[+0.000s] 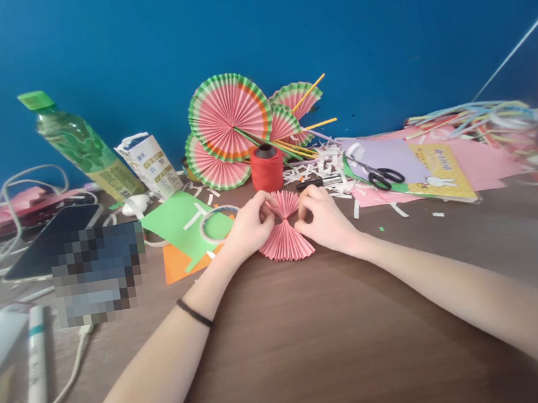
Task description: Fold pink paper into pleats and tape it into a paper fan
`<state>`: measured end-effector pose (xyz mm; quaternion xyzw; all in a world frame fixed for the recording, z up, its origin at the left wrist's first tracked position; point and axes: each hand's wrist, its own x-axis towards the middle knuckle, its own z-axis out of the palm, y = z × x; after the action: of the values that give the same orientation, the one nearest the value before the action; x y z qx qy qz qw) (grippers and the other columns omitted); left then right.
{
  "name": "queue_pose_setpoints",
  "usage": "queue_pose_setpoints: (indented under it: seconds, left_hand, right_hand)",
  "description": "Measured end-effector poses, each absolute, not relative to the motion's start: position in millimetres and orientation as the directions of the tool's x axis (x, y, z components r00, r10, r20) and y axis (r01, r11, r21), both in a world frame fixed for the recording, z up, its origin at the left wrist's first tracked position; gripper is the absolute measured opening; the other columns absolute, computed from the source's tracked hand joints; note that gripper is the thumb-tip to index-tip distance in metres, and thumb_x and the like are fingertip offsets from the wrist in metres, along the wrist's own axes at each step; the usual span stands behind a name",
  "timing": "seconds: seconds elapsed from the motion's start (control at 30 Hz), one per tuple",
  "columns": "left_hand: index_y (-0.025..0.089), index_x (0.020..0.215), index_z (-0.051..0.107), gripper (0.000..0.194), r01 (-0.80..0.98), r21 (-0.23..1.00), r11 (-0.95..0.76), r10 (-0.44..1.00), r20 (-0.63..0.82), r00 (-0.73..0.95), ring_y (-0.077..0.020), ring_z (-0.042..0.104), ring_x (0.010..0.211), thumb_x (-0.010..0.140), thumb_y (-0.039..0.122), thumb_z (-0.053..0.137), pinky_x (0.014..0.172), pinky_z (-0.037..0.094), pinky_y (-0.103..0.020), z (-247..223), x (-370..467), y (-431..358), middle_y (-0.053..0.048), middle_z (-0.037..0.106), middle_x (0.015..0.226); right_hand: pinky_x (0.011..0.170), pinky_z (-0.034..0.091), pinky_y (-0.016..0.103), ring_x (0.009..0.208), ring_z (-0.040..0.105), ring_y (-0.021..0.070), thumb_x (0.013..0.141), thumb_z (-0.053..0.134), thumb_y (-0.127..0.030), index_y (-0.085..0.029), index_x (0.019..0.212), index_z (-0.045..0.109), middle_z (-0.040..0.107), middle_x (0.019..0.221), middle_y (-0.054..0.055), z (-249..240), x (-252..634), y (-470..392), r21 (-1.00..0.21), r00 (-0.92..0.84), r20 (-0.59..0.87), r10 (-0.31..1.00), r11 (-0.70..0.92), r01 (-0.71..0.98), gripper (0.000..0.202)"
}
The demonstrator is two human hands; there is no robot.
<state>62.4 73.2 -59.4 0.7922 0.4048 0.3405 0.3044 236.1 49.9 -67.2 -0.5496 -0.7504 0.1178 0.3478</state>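
Note:
A pink accordion-pleated paper, drawn in at its middle like a bow tie, lies on the table with its two halves fanned out. My left hand is closed in a pinch at its left side, close to the narrow waist. From the right, my right hand pinches thumb and fingertips together near the same waist. Whatever is between the fingertips of either hand is too fine to make out. Just behind the paper stands a spool of red thread.
Finished watermelon-coloured paper fans lean at the back wall. Scissors lie on coloured sheets to the right. Left are a tape roll, green paper, a carton, a tilted bottle, a tablet and a marker.

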Motion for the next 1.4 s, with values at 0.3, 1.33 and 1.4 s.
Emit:
queue_pose_setpoints:
  seconds: [0.3,1.33,1.4]
  left_hand:
    - [0.02,0.079,0.048,0.017,0.397,0.808,-0.434,0.87,0.262,0.418,-0.0106,0.055,0.062,0.068,0.008,0.044,0.059,0.042,-0.022,-59.6,62.9,74.2,0.004,0.057,0.067]
    - [0.019,0.077,0.049,0.012,0.392,0.761,-0.517,0.812,0.292,0.505,-0.0129,0.054,0.071,0.074,0.008,0.045,0.069,0.042,-0.026,-57.3,67.9,74.0,0.003,0.056,0.071]
    - [0.02,0.08,0.049,0.011,0.382,0.78,-0.495,0.823,0.281,0.494,-0.0128,0.055,0.07,0.075,0.01,0.046,0.069,0.043,-0.026,-57.9,67.2,73.9,0.003,0.057,0.07]
  right_hand:
    - [0.071,0.037,0.038,0.075,0.041,0.0209,0.064,0.052,-0.013,-0.022,0.057,0.037,0.045,0.073,0.004,-66.6,241.5,54.5,-0.522,-0.206,0.379,0.902,0.392,0.758,0.019]
    - [0.067,0.035,0.032,0.067,0.043,0.0162,0.076,0.048,-0.013,-0.021,0.055,0.033,0.047,0.063,0.0,-68.8,240.1,56.1,-0.524,-0.343,0.417,0.842,0.531,0.666,0.026]
    - [0.067,0.035,0.032,0.067,0.044,0.0164,0.075,0.048,-0.013,-0.021,0.055,0.033,0.048,0.063,0.0,-68.3,240.4,55.8,-0.53,-0.335,0.419,0.844,0.527,0.665,0.026]
